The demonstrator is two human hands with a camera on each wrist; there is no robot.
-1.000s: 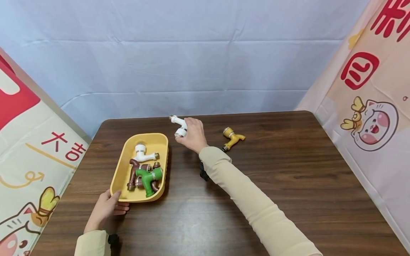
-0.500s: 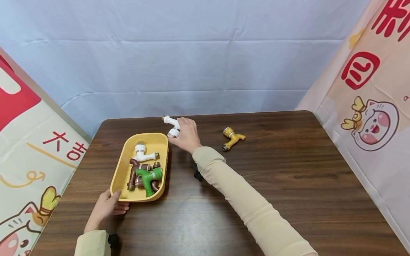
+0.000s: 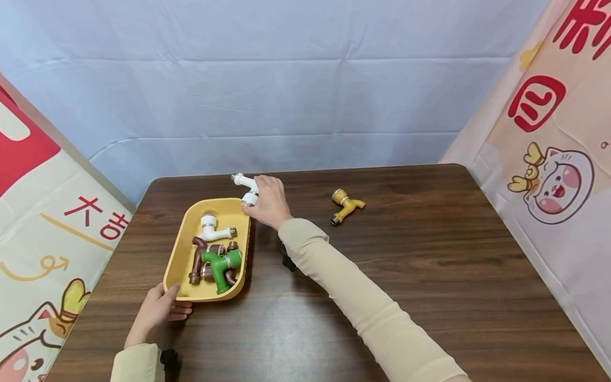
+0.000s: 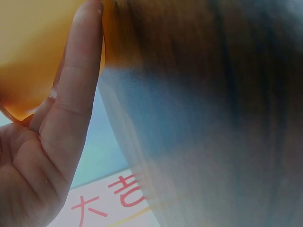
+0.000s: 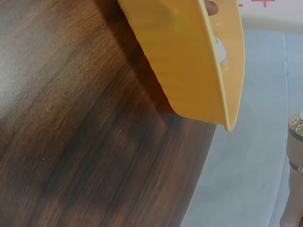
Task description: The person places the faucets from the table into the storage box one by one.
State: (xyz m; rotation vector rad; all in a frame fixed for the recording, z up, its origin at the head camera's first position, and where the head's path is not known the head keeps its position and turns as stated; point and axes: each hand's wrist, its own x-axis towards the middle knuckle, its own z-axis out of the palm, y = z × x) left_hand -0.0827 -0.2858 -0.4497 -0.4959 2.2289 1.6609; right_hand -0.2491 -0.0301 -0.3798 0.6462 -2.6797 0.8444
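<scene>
My right hand (image 3: 271,201) holds a white tap (image 3: 245,183) above the far right corner of a yellow plastic basket (image 3: 174,254); its threaded end points up and left. In the right wrist view, part of the white tap (image 5: 296,165) shows at the right edge. My left hand (image 3: 159,307) grips the basket's near left corner, thumb over the rim and fingers outside below it. The left wrist view has the left hand (image 4: 71,94) against the basket wall (image 4: 28,56). Inside the basket lie another white tap (image 3: 212,231), a green tap (image 3: 221,268) and brown taps (image 3: 197,262).
A yellow tap (image 3: 347,206) lies on the dark wooden table (image 3: 429,254), right of the right hand. A pale cloth (image 3: 305,95) hangs behind the table's far edge. Printed banners stand left (image 3: 71,233) and right (image 3: 549,159).
My right hand has moved left with the white tap, from beside the basket to over its far right corner. The left hand and the basket have stayed in place.
</scene>
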